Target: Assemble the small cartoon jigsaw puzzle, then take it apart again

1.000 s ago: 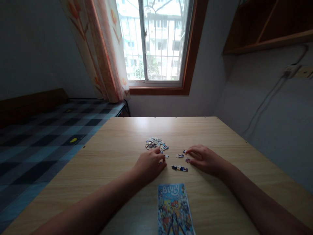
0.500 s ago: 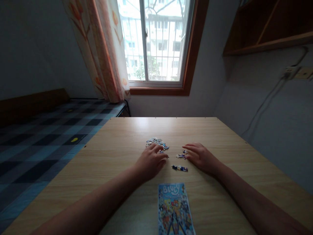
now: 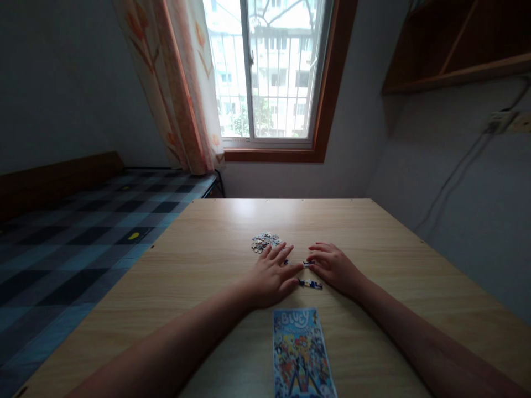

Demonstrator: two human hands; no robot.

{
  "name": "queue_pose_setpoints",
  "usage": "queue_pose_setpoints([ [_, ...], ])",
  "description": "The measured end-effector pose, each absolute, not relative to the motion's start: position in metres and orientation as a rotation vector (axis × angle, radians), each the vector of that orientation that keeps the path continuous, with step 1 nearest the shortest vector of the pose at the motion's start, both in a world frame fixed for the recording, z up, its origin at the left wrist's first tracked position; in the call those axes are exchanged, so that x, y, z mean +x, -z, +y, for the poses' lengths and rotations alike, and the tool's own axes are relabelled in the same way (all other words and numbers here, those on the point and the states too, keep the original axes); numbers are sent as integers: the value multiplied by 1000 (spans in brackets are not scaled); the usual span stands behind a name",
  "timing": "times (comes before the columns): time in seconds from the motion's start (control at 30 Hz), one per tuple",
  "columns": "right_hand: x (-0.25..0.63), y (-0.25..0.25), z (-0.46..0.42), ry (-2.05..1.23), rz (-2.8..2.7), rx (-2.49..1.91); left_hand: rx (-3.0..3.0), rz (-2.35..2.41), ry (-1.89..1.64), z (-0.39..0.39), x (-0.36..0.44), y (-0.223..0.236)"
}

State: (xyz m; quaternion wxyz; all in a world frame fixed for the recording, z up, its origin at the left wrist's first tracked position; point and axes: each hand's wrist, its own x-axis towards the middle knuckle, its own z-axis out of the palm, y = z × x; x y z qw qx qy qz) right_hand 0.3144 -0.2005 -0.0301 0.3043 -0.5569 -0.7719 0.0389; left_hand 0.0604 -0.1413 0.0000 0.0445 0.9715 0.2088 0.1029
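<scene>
My left hand (image 3: 271, 278) lies on the wooden table (image 3: 207, 276) with its fingers stretched out and spread, the tips beside a small jigsaw piece. My right hand (image 3: 333, 267) rests palm down opposite it, fingers extended toward a loose piece (image 3: 307, 264) between the two hands. A short strip of joined pieces (image 3: 310, 284) lies just in front of both hands. A heap of loose jigsaw pieces (image 3: 264, 241) sits beyond my left hand. The colourful puzzle picture card (image 3: 302, 354) lies flat near the table's front edge.
A bed with a dark checked cover (image 3: 83, 243) stands to the left of the table. A window (image 3: 269, 72) with a patterned curtain (image 3: 182, 88) is behind it. A wooden shelf (image 3: 456, 50) and a wall socket with cable (image 3: 500, 121) are on the right wall.
My left hand opened from a loose curl and slid right, toward the right hand. The right hand's fingers drew in toward the small loose pieces between the hands.
</scene>
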Motion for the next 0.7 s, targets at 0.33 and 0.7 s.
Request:
queue_pose_setpoints([
  [0.33,319,30,-207,-93,-2002,-1530,2982,780,-391,-139,54,-5],
  [0.7,331,40,-209,-206,-2129,-1991,2977,1067,-364,-106,40,3],
])
